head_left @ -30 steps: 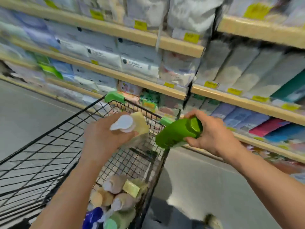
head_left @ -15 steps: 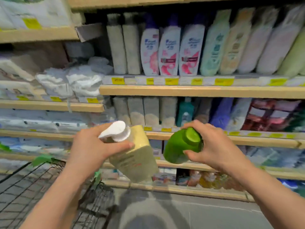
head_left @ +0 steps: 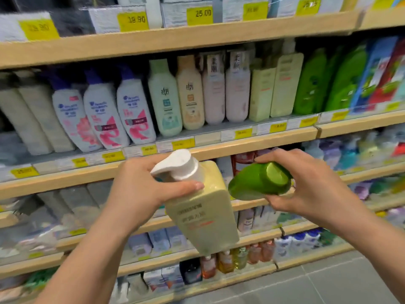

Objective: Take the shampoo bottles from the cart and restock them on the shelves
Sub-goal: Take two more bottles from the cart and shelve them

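Observation:
My left hand point(head_left: 140, 189) grips a pale yellow pump bottle point(head_left: 203, 213) just under its white pump head, the bottle hanging tilted in front of the shelves. My right hand point(head_left: 306, 189) holds a green shampoo bottle point(head_left: 258, 183) by its cap end, lying nearly sideways with the cap toward me. Both bottles are held at chest height below the shampoo shelf point(head_left: 241, 139). On that shelf stand matching pale yellow pump bottles point(head_left: 285, 84) and green bottles point(head_left: 311, 84) at the right. The cart is out of view.
White and pink bottles point(head_left: 100, 117), mint and peach bottles point(head_left: 175, 95) fill the shelf's left and middle. Lower shelves point(head_left: 153, 264) hold small bottles and boxes. The top shelf point(head_left: 175, 38) carries boxes with yellow price tags. Grey floor tiles point(head_left: 328, 281) lie at the lower right.
The view has swung from the cart up and right to the shampoo shelves. Both hands have carried their bottles away from the cart and closer to the shelf; the green bottle has tilted sideways.

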{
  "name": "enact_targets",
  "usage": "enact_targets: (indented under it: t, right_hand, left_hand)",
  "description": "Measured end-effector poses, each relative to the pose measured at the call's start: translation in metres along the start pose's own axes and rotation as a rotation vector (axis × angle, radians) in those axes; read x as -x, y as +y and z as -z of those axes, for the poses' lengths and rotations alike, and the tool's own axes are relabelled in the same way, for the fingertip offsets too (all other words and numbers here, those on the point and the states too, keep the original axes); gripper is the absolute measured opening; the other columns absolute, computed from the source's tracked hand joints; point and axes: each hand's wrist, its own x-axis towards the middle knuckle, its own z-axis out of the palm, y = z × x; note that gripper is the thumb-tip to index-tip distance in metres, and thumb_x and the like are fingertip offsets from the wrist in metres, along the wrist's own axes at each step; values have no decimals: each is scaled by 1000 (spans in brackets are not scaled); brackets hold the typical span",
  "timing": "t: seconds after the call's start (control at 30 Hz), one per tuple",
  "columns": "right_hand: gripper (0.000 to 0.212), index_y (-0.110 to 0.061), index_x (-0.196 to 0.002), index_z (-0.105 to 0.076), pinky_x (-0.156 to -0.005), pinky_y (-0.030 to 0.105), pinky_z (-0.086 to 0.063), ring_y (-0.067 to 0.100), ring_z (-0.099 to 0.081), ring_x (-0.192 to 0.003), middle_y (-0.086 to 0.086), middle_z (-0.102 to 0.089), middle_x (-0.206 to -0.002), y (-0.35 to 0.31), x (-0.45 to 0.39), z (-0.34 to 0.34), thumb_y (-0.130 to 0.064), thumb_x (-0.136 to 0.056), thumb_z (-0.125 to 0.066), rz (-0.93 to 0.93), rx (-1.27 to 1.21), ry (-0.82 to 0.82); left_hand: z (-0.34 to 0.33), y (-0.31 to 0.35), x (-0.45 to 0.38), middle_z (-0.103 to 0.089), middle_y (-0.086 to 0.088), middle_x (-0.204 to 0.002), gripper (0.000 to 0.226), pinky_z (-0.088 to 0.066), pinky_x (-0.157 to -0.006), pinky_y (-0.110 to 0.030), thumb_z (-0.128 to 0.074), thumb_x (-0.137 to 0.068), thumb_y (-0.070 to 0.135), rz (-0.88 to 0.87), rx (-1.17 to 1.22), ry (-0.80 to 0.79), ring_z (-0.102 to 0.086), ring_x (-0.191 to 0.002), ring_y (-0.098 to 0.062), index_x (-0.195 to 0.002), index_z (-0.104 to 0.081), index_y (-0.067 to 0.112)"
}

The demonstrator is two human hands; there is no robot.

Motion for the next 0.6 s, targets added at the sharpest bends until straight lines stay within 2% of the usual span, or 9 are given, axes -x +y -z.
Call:
enact_targets:
  t: [0.03, 0.1, 0.2, 0.3, 0.33, 0.43, 0.6]
  right_hand:
    - [56, -22, -106, -59, -67, 47, -51, 16, -51, -89, -25, -48, -85, 8, -3, 4, -12, -55, -81, 14, 4, 50]
    - [55, -21, -104, -58, -62, 49, -52, 23, -57, -88, -10, -61, -89, 26, -11, 14, -19, -54, -80, 62, 22, 157]
    - [53, -29, -104, -51, -59, 45, -53, 27, -61, -87, 2, -65, -91, 54, -31, 34, -29, -53, -67, 113, 63, 271]
    - [54, -31, -103, -47, -60, 28, -48, 12, -54, -86, -7, -58, -87, 81, -54, 54, -26, -53, -66, 149, 129, 326]
    - [54, -30, -104, -47, -61, 27, -45, 10, -51, -86, -10, -55, -88, 91, -60, 61, -25, -54, -67, 166, 156, 346]
    - [54, -25, -105, -48, -72, 28, -41, 11, -48, -88, -12, -52, -90, 117, -78, 74, -23, -55, -67, 212, 240, 400]
    - [55, -25, -107, -49, -71, 29, -41, 10, -48, -90, -18, -52, -92, 166, -96, 92, -21, -56, -68, 196, 277, 471]
  left_hand:
    - [-8, 5, -9, -65, 29, -56, 32, -44, -46, -8, -71, -26, 44, -26, 18, -2, -56, -53, 11, -57, -64, 39]
    - [-24, 14, -29, -63, 32, -56, 37, -44, -48, -4, -70, -26, 42, -90, 45, -14, -56, -56, 15, -63, -63, 40]
    - [-46, 28, -66, -62, 33, -54, 37, -39, -46, -1, -70, -26, 42, -178, 56, -26, -55, -55, 17, -62, -64, 40]
    - [-64, 46, -105, -62, 30, -51, 23, -39, -47, -1, -69, -24, 42, -262, 65, -73, -54, -52, 16, -48, -66, 43]
    - [-69, 52, -116, -62, 29, -50, 23, -39, -46, -1, -69, -24, 41, -290, 78, -79, -54, -51, 15, -46, -66, 45]
    - [-84, 68, -144, -62, 26, -49, 27, -37, -45, -2, -70, -24, 41, -387, 84, -108, -52, -48, 12, -51, -68, 44]
    - [-121, 93, -186, -62, 25, -51, 32, -37, -46, -1, -72, -27, 36, -507, 87, -133, -49, -48, 11, -59, -70, 34]
